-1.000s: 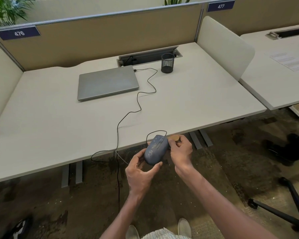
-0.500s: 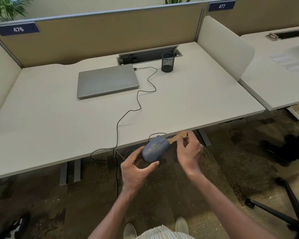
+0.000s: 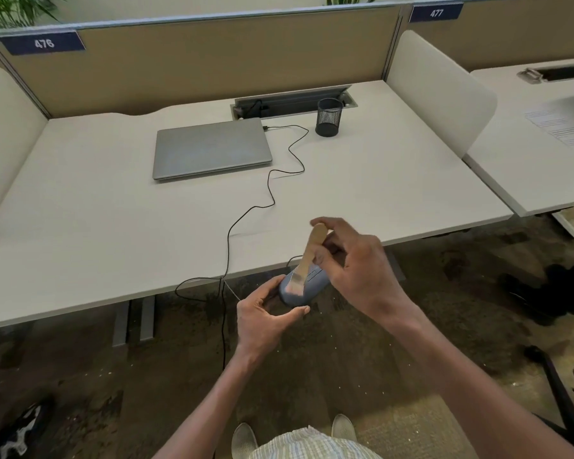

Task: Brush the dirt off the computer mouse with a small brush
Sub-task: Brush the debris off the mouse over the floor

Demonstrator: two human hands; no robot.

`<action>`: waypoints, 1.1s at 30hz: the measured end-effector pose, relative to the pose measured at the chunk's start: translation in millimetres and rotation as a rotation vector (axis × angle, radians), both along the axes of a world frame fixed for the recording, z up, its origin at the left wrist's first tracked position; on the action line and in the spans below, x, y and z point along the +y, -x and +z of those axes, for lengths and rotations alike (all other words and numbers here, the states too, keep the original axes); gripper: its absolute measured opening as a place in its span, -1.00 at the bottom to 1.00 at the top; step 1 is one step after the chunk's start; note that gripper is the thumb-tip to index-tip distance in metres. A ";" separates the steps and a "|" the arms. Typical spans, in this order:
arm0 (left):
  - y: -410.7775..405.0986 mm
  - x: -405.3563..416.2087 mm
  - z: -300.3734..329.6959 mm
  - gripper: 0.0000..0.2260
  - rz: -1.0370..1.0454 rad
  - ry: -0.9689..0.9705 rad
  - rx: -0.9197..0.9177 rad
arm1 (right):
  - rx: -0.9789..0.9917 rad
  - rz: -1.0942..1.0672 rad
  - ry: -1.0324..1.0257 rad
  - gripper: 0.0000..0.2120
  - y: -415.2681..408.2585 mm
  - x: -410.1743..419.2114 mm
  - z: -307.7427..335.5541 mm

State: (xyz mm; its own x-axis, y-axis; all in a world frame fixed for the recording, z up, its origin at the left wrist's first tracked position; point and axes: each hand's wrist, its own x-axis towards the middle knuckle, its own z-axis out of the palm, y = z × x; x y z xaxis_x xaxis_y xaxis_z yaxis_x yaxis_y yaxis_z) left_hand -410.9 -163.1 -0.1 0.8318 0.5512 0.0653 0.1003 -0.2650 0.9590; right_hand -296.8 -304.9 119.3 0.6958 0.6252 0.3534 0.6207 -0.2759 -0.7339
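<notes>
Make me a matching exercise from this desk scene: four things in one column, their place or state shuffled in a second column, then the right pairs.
Things:
1. laptop
2. mesh pen cup
3. computer mouse
4. small brush

Place or state:
A. held by its wooden handle in the right hand, bristles on the mouse
B. lying closed on the desk
C. held off the desk's front edge by the left hand
D. standing upright by the cable tray

Pairs: 1-B, 2-D, 3-C, 4-A
</notes>
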 end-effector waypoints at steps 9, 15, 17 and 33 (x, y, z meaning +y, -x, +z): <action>3.7 -0.3 3.7 -0.42 -0.015 -0.019 0.009 | -0.038 0.235 0.207 -0.60 7.4 18.6 -0.2; 8.0 3.4 -0.2 -0.54 -0.030 -0.021 0.008 | -0.121 0.265 0.202 -0.62 14.1 27.7 4.6; 9.0 4.3 1.4 -0.59 -0.037 -0.023 0.015 | -0.135 0.235 0.162 -0.61 14.8 29.0 6.0; 19.0 1.7 6.2 -0.62 -0.028 -0.010 -0.028 | -0.143 0.124 0.154 -0.61 7.0 52.3 18.0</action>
State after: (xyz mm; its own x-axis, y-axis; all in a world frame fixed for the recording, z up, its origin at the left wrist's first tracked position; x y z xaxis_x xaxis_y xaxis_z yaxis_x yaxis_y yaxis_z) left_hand -430.0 -161.4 6.1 0.8449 0.5266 0.0940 0.0659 -0.2769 0.9586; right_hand -303.8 -252.6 137.2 0.5602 0.7571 0.3363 0.7512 -0.2932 -0.5913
